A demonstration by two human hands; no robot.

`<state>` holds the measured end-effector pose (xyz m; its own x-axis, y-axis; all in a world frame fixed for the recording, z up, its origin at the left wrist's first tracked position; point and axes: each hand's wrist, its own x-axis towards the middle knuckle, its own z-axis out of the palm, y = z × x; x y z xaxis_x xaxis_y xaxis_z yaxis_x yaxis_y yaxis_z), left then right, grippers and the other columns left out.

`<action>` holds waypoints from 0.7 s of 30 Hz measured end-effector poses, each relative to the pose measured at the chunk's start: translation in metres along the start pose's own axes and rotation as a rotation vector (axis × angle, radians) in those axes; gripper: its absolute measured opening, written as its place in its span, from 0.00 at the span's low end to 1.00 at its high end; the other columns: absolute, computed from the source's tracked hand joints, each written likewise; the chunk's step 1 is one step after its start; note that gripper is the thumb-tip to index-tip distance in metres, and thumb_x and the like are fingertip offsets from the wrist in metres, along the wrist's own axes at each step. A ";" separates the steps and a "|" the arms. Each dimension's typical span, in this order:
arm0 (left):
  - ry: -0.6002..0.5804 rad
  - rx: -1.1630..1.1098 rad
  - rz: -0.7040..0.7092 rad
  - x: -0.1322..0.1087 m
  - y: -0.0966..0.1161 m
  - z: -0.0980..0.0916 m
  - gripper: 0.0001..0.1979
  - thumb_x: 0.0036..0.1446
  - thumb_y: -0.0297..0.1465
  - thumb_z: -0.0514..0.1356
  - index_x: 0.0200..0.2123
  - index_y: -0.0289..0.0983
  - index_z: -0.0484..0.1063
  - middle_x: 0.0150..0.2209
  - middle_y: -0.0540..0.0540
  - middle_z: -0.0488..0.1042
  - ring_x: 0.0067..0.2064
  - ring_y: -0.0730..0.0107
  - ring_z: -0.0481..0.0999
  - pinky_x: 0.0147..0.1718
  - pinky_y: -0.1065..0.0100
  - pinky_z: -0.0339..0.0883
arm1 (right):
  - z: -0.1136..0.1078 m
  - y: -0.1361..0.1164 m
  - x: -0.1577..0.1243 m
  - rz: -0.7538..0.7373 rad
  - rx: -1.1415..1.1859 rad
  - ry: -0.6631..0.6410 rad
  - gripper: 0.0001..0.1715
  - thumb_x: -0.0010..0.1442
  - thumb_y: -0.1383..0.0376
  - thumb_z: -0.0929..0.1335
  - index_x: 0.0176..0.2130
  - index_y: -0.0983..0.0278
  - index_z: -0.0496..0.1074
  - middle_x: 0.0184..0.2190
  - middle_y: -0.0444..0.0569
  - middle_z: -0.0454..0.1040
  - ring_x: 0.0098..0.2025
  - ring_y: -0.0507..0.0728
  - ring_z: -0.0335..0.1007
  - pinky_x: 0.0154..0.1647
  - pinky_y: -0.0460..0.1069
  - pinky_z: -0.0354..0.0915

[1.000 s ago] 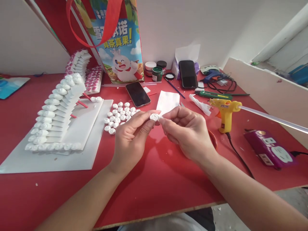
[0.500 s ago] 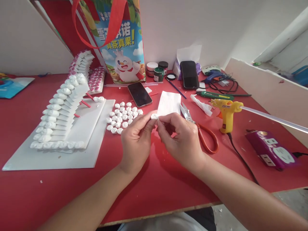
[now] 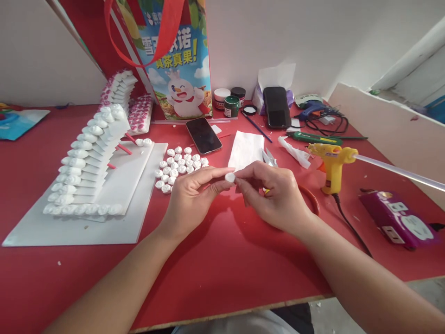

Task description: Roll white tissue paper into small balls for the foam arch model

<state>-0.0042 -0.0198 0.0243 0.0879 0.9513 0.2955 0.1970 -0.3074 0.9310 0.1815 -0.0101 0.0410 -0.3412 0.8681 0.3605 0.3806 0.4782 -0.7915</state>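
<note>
Over the red table, a small round white paper rose is pinched between my two hands, a smooth pale side of it showing. My left hand grips it from the left with thumb and forefinger. From the other side, my right hand has its thumb and fingertips closed on its edge. Beyond my left hand lies a cluster of similar white roses. A folded white tissue is just past my fingertips. Red-handled scissors lie partly hidden behind my right hand.
At left, a white stepped model edged with white roses stands on a white board. A phone, paint jars and a printed bag are behind. A yellow glue gun and purple power box occupy the right.
Both hands have shifted slightly right and toward me with the rose. It has turned from its swirled face to a smooth side, and my right hand now covers more of the scissors.
</note>
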 end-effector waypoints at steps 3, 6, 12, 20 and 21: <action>-0.012 0.045 0.073 0.002 -0.003 -0.002 0.09 0.66 0.35 0.65 0.46 0.43 0.84 0.38 0.48 0.84 0.38 0.68 0.81 0.41 0.68 0.75 | 0.000 -0.004 0.002 0.078 0.134 -0.004 0.06 0.66 0.64 0.69 0.38 0.65 0.75 0.31 0.47 0.80 0.25 0.50 0.72 0.27 0.46 0.68; 0.021 0.091 0.105 0.004 -0.005 -0.005 0.09 0.67 0.35 0.63 0.47 0.43 0.83 0.42 0.47 0.84 0.43 0.65 0.81 0.47 0.66 0.75 | -0.002 -0.006 0.008 0.362 0.517 -0.012 0.17 0.67 0.53 0.70 0.40 0.65 0.74 0.32 0.50 0.82 0.23 0.53 0.76 0.21 0.46 0.68; 0.021 0.150 0.139 0.007 -0.005 -0.011 0.10 0.68 0.35 0.62 0.47 0.44 0.82 0.47 0.46 0.84 0.51 0.61 0.81 0.53 0.63 0.73 | -0.005 0.001 0.017 0.738 1.010 -0.147 0.15 0.64 0.56 0.73 0.36 0.65 0.71 0.35 0.56 0.84 0.23 0.52 0.77 0.19 0.43 0.70; 0.009 0.174 0.160 0.007 -0.005 -0.010 0.09 0.68 0.34 0.62 0.46 0.44 0.82 0.46 0.47 0.84 0.49 0.62 0.81 0.53 0.63 0.73 | -0.003 -0.002 0.015 0.664 0.989 -0.136 0.19 0.53 0.59 0.80 0.34 0.66 0.72 0.35 0.50 0.83 0.22 0.47 0.72 0.17 0.41 0.66; 0.007 0.173 0.161 0.006 -0.004 -0.010 0.09 0.68 0.34 0.62 0.46 0.44 0.82 0.46 0.47 0.84 0.49 0.63 0.81 0.54 0.63 0.73 | -0.002 -0.003 0.015 0.650 0.967 -0.128 0.20 0.52 0.59 0.81 0.34 0.66 0.72 0.34 0.48 0.83 0.21 0.47 0.71 0.17 0.41 0.66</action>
<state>-0.0142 -0.0122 0.0242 0.1247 0.8895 0.4395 0.3453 -0.4542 0.8212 0.1771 0.0015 0.0497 -0.4283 0.8658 -0.2586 -0.2778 -0.3985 -0.8741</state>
